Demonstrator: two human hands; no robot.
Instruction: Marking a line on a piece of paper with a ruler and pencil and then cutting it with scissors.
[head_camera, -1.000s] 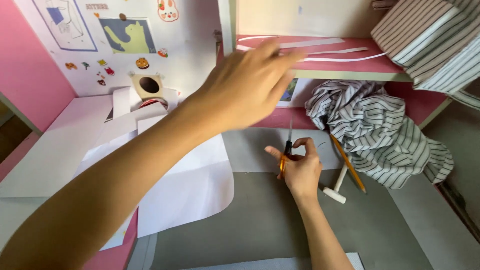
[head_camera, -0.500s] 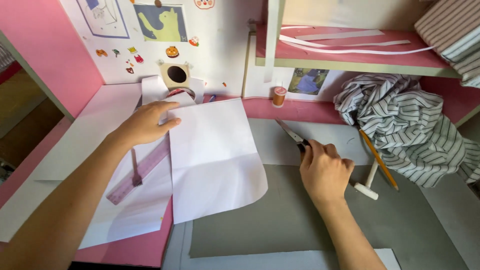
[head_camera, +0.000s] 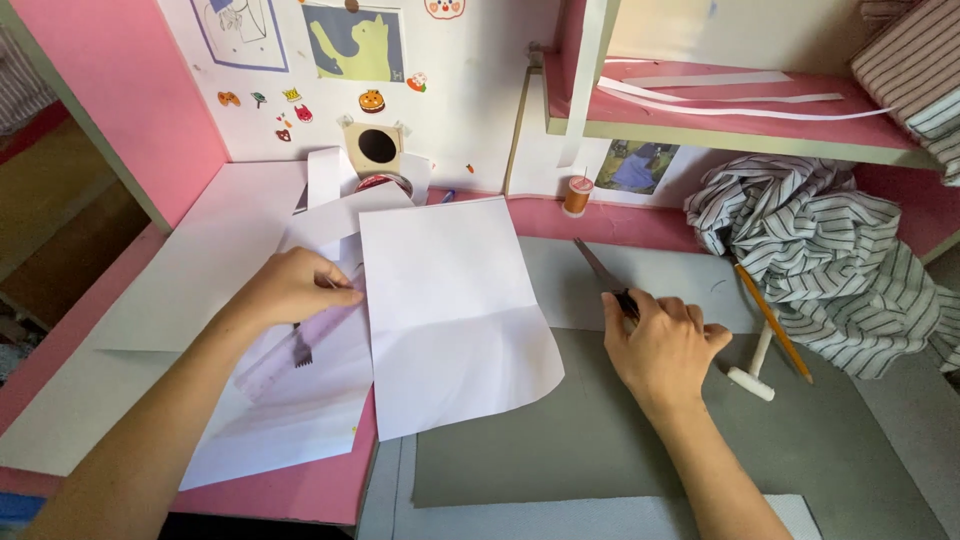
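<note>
Since 0.5 s ago the left hand (head_camera: 295, 288) stays curled on the paper (head_camera: 455, 310) edge — the right hand (head_camera: 660, 345) still grips scissors (head_camera: 605, 275), now flatter on the grey mat (head_camera: 600, 440).

My left hand (head_camera: 290, 288): bare, no glove, no ring that I can see.
My left forearm: bare all the way to the lower edge of the view, no sleeve, no watch, no band at the wrist.
My right hand (head_camera: 665, 345): bare too, no glove, fingers without rings.
My right forearm: bare, no sleeve or cuff showing, wrist plain.
My nails: short, no polish that I can make out.
</note>
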